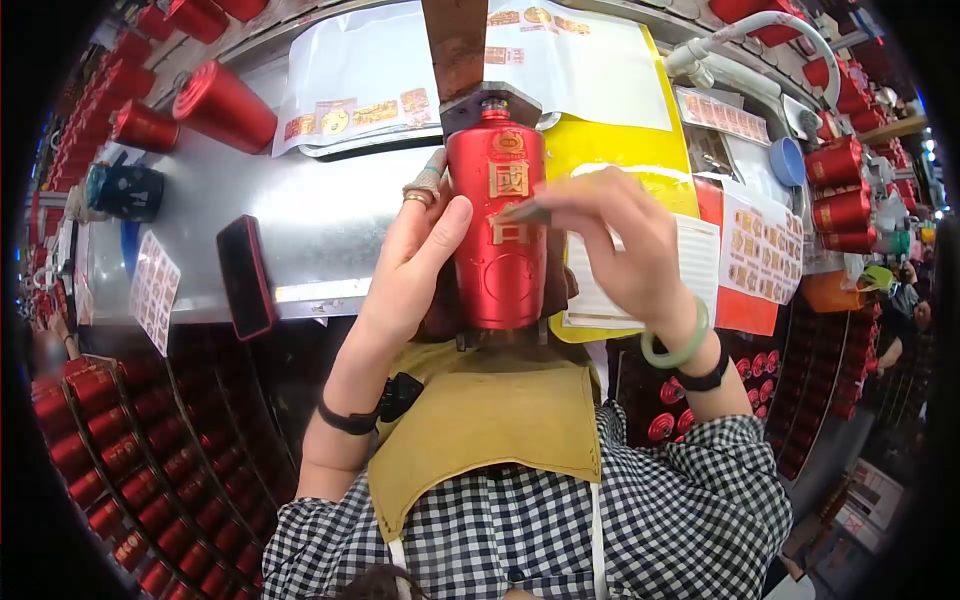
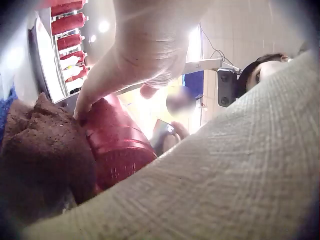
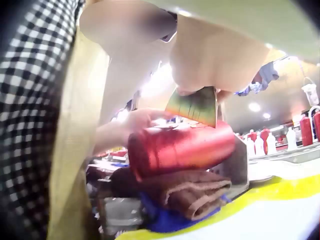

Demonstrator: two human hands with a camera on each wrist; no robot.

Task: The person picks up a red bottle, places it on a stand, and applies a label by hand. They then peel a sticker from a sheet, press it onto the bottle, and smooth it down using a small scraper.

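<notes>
The red bottle (image 1: 497, 235) is lying on its side in a brown padded cradle (image 3: 185, 192) at the table edge, neck pointing to 12 o'clock. It's being steadied from 9 o'clock by the left hand (image 1: 415, 260), fingers mostly straight along its flank. A small label (image 1: 527, 213) is pinched flat in the right hand (image 1: 620, 245) at about 3 o'clock. Probably best if one edge gets lined up under the gold character first, then smoothed outward so no bubbles get trapped.

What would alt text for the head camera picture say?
A red bottle lies on a metal workbench, steadied by the left hand while the right hand presses a small card-like piece against it. More red bottles surround the bench.
</notes>
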